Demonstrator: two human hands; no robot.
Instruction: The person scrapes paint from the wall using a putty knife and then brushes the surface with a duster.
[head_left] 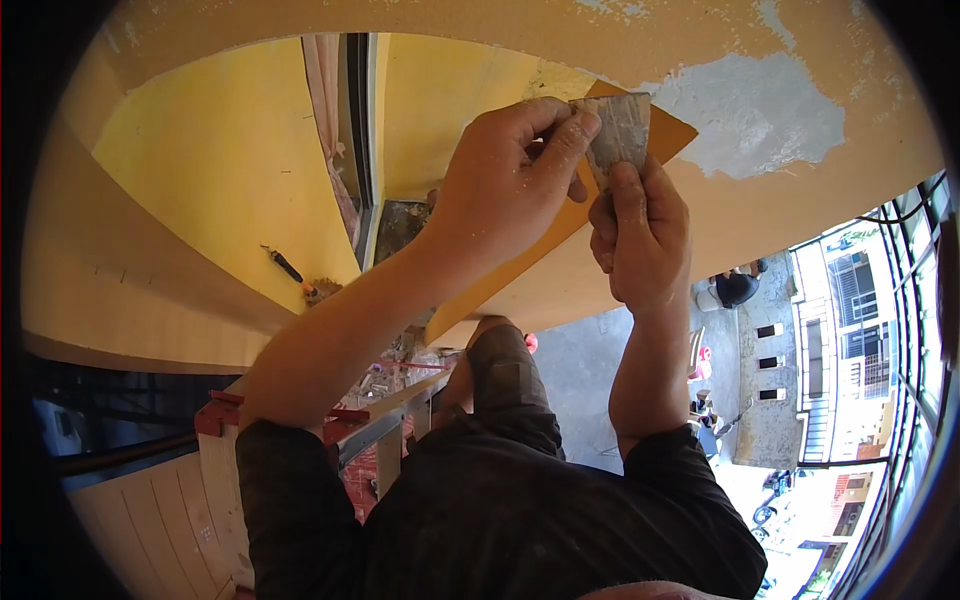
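My right hand (645, 235) is closed, thumb on the face, around the narrow end of a putty knife (622, 125). The knife's flat grey blade points up and is smeared with dried filler; its handle is hidden in the palm. My left hand (535, 150) pinches the blade's left edge near the top corner between thumb and fingers. White specks dot the left hand. Behind the blade is an orange-brown painted strip (675, 130), and beside it on the wall lies a pale grey filler patch (760, 115).
A black-handled tool (285, 265) lies on the yellow ledge at left. Below me stand a red-and-metal frame (350, 430) and a grey floor (580, 385) far down. Another person (738, 288) is low at right. A dark window frame (360, 130) is upper left.
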